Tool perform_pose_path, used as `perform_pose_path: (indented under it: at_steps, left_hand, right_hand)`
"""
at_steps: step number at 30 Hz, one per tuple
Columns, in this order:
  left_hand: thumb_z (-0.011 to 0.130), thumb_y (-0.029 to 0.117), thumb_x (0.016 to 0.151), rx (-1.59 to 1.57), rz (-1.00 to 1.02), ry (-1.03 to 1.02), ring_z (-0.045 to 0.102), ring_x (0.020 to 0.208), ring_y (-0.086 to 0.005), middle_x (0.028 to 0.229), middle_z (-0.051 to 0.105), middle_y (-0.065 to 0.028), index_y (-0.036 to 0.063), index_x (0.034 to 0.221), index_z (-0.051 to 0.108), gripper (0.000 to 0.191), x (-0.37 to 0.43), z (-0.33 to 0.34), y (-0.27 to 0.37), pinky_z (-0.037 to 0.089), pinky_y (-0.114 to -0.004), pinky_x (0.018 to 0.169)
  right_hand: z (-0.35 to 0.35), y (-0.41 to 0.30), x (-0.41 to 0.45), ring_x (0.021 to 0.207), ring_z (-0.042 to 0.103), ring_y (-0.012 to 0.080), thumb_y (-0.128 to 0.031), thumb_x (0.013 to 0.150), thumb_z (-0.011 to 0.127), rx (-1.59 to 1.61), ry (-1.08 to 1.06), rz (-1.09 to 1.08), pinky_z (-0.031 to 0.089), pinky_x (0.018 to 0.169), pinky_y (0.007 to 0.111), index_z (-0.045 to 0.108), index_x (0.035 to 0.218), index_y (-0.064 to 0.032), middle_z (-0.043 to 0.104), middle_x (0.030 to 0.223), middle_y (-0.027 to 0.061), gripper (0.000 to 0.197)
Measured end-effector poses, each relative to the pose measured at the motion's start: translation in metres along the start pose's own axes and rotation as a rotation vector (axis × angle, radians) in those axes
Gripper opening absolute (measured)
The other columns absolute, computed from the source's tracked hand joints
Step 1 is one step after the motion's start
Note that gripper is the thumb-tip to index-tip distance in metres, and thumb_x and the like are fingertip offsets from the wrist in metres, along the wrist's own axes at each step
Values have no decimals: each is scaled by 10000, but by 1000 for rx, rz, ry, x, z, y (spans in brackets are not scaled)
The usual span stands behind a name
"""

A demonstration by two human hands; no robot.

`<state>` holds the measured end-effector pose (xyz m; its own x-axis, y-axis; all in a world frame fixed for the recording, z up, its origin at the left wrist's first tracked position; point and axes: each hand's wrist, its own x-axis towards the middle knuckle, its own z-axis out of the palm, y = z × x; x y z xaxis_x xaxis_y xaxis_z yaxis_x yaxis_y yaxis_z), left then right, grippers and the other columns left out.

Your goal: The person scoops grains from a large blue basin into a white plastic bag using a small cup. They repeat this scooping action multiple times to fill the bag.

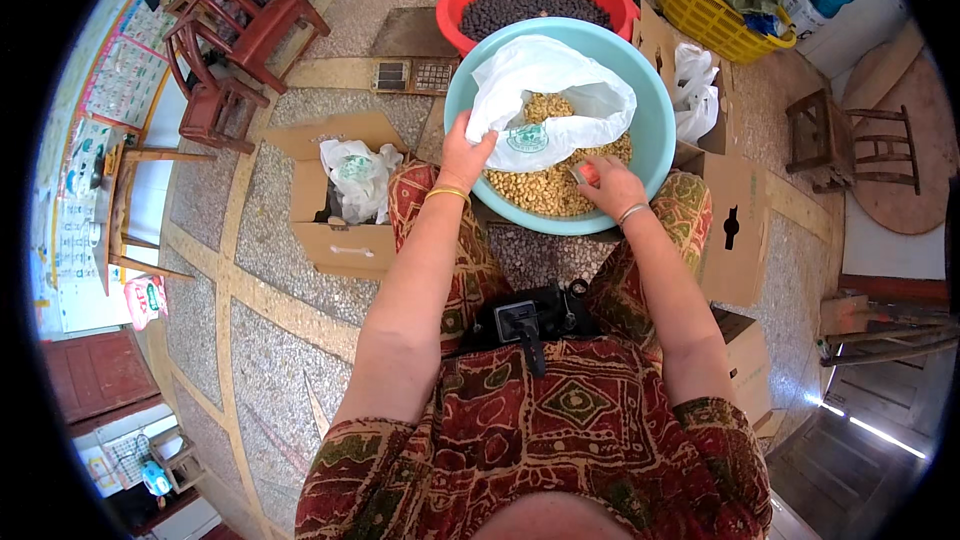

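My left hand (pixel 463 154) grips the left edge of a white plastic bag (pixel 517 75) with green print. The bag lies with its mouth open in a light-blue plastic basin (pixel 660 120), and tan kernels (pixel 546 106) show inside it. More loose tan kernels (pixel 532 191) cover the basin floor on the side nearest me. My right hand (pixel 616 187) holds a small red cup or can (pixel 587 173), its rim down among those loose kernels. The fingers partly hide the can. The basin stands in front of my knees.
Behind stands a red basin (pixel 450 7) of dark nut-like pieces. Open cardboard boxes (pixel 341 246) with plastic bags flank me, left and right. A kitchen scale (pixel 412 76) sits left of the basins. A yellow plastic basket (pixel 694 11), wooden chairs (pixel 259 34) and a stool (pixel 821 139) stand farther out.
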<state>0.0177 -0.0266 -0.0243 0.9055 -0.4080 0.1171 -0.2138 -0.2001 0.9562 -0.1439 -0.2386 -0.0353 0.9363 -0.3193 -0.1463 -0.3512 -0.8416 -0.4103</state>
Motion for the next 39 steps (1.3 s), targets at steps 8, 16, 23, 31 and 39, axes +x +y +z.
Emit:
perform_pose_path:
  at_steps: [8,16,23,31,39]
  left_hand:
    - [654,101,741,33,0,30,587,909,-216,1003,604,-148,-26,1114,494,425,-2,0,4,457,-317,796]
    - [677,140,738,49,-19,6,579,931,-206,1035,598,-141,-24,1158,479,492,0,-2,1,453,-318,812]
    - [668,124,734,26,-16,25,594,902,-211,990,613,-142,-10,1130,497,452,0,-2,-2,459,-316,798]
    - [671,136,737,21,-35,5,584,923,-199,1011,607,-129,-15,1127,500,452,1,-1,1,456,-311,809]
    - [669,126,734,15,-27,16,583,923,-203,1016,604,-138,-19,1133,500,458,1,-2,2,457,-311,806]
  right_hand:
    - [-4,3,3,952,586,289,-374,695,664,140,-98,-27,463,844,371,564,1151,-122,588,1080,144,530]
    - [-1,15,10,798,617,222,-405,710,680,505,-136,39,480,730,312,562,1147,-42,640,904,130,581]
    - [-20,13,15,519,526,75,-349,791,658,1053,-231,178,410,454,216,534,1141,37,606,727,44,535]
    - [-37,-8,65,619,575,136,-301,760,690,921,110,102,462,547,262,520,1145,24,620,805,81,532]
    - [-37,-54,84,864,575,317,-177,686,692,6,375,-201,478,762,388,545,1083,-119,531,1069,110,427]
